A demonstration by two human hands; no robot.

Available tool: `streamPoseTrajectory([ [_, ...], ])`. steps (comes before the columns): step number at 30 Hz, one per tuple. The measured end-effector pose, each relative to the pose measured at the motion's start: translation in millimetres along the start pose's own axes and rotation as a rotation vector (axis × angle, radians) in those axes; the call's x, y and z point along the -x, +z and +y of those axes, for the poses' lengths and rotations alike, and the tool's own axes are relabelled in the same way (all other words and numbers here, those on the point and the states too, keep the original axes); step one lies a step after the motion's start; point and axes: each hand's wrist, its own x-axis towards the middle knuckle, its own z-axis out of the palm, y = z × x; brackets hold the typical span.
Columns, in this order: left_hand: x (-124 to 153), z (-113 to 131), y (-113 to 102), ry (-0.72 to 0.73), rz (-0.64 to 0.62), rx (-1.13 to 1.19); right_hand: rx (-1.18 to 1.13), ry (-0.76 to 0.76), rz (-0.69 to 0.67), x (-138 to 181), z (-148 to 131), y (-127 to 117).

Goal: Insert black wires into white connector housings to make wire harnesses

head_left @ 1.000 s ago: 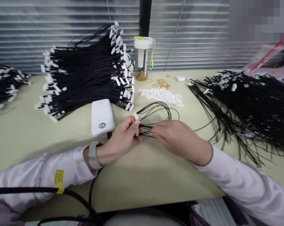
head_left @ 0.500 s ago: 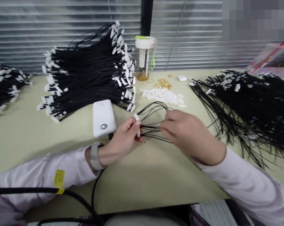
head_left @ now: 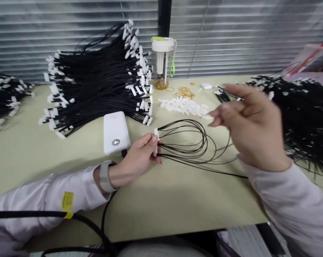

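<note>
My left hand (head_left: 140,157) pinches a small white clip (head_left: 156,141) in which the ends of several thin black cords (head_left: 188,142) sit. The cords loop out to the right over the table (head_left: 164,200). Raised above those loops, my right hand (head_left: 254,125) is blurred, with its fingers spread and nothing visible in them. It hovers between the cord loops and a heap of loose black cords (head_left: 297,117) on the right. A scatter of small white clips (head_left: 185,106) lies just beyond the loops.
A big stack of black cords with white tags (head_left: 97,82) lies at the back left, another (head_left: 3,96) at the far left edge. A white power bank (head_left: 114,132) sits beside my left hand. A clear bottle (head_left: 163,62), rubber bands (head_left: 183,93) and closed blinds are behind.
My right hand let go of the cords, lifted and swung right toward the loose heap. The looped cords have spread wider on the table. My left hand stays pinched on the clip.
</note>
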Motion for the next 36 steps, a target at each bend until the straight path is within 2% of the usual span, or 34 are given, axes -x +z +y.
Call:
streamPoseTrajectory([
  [3,-1,-2,-1,0.008,-0.013,-0.02,0.269,-0.074,-0.275,17,-4,16],
  [5,-1,-3,-2,0.013,-0.033,-0.025,0.417,-0.188,-0.351,24,-4,25],
  [8,-1,-4,-3,0.017,-0.041,-0.022,0.499,-0.288,-0.411,28,-1,32],
  [16,0,-2,-3,0.019,-0.074,0.002,0.497,-0.288,-0.459,27,1,30],
  [22,0,-1,-2,0.013,-0.059,0.022,0.516,-0.353,-0.521,25,0,29],
  [31,0,-2,-3,0.01,-0.072,0.002,0.513,-0.401,-0.476,26,1,29],
  [36,0,-2,-3,0.019,-0.079,-0.006,0.534,-0.448,-0.53,25,3,28],
])
